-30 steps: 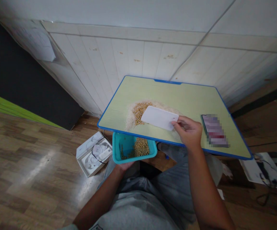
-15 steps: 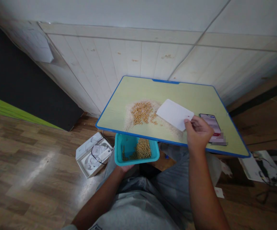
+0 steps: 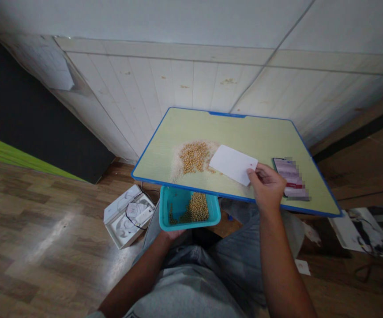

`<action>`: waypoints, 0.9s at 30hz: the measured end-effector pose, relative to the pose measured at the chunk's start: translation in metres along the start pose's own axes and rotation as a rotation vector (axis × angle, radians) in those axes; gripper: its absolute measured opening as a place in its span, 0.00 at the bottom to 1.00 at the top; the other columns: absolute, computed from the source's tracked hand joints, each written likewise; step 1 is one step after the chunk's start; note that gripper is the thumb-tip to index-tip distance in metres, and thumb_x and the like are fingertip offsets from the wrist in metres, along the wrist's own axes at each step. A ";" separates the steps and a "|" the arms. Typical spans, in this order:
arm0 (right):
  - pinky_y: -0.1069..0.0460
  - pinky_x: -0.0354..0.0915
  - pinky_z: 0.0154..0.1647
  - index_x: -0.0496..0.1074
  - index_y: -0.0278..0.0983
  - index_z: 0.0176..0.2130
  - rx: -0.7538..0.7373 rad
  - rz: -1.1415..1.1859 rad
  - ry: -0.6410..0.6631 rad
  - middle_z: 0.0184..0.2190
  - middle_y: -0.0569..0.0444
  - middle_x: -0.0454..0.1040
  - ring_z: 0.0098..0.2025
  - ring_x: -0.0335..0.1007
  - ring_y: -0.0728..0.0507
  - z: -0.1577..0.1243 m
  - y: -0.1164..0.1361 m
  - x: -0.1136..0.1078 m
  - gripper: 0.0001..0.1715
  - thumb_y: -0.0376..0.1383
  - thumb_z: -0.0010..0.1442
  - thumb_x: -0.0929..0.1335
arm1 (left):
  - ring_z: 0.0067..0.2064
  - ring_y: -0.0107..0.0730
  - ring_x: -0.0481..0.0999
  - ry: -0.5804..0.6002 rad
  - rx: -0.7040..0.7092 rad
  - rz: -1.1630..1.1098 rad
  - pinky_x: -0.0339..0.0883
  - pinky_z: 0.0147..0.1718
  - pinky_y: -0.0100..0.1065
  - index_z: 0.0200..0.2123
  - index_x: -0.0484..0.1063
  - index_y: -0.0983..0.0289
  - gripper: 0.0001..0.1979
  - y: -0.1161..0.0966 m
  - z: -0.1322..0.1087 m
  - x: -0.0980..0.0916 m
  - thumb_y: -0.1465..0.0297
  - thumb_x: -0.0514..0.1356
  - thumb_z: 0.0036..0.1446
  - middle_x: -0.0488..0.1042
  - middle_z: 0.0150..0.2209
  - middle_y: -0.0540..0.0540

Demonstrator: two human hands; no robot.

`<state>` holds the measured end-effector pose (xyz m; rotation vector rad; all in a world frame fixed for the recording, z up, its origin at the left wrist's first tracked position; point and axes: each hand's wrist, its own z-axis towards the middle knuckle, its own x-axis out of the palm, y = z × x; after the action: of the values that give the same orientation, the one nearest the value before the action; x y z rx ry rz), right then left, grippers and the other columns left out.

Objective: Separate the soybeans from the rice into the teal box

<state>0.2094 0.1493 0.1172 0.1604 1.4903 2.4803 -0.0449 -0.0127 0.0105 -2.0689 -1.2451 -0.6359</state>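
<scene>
With right fingers [image 3: 252, 176] pinching card [image 3: 233, 164], left hand [image 3: 174, 234] under tub [image 3: 178, 198], grip hidden: could scatter beans [image 3: 194, 157] by sweeping too hard.

The person wears a loose shirt of plain, light grey cloth [image 3: 191, 291], which makes soft folds over the belly. On its front, close to the lower edge of the view, is a small dark marking [image 3: 130, 314], cut off, so it cannot be read. The end of a short grey sleeve [image 3: 96, 314] shows in the bottom left part. The trousers of grey-blue cloth [image 3: 241, 254], similar to denim, are darker than the shirt and have many creases. Both forearms are bare, and so are the hands [image 3: 268, 187].
</scene>
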 end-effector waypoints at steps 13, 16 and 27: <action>0.47 0.82 0.39 0.90 0.39 0.43 0.059 0.022 0.046 0.35 0.51 0.90 0.35 0.85 0.40 -0.001 -0.007 0.002 0.15 0.43 0.58 0.82 | 0.69 0.60 0.87 -0.037 0.001 -0.061 0.68 0.80 0.62 0.78 0.73 0.67 0.41 0.000 -0.004 0.010 0.48 0.42 0.80 0.92 0.61 0.65; 0.48 0.81 0.39 0.90 0.39 0.43 0.062 0.036 0.025 0.35 0.51 0.90 0.35 0.85 0.41 0.000 -0.007 0.002 0.14 0.43 0.58 0.82 | 0.75 0.62 0.81 -0.035 0.013 -0.035 0.68 0.80 0.63 0.81 0.68 0.67 0.41 0.001 -0.003 0.010 0.49 0.43 0.80 0.90 0.64 0.66; 0.48 0.80 0.36 0.90 0.39 0.43 0.072 0.008 0.094 0.34 0.51 0.90 0.34 0.84 0.41 -0.001 -0.004 -0.001 0.16 0.46 0.58 0.83 | 0.81 0.63 0.73 0.106 0.018 0.047 0.67 0.81 0.62 0.80 0.71 0.65 0.40 0.000 -0.006 0.012 0.49 0.50 0.76 0.86 0.70 0.64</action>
<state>0.2103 0.1496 0.1132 0.0636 1.6203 2.4731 -0.0400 -0.0100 0.0232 -2.0165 -1.1352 -0.7006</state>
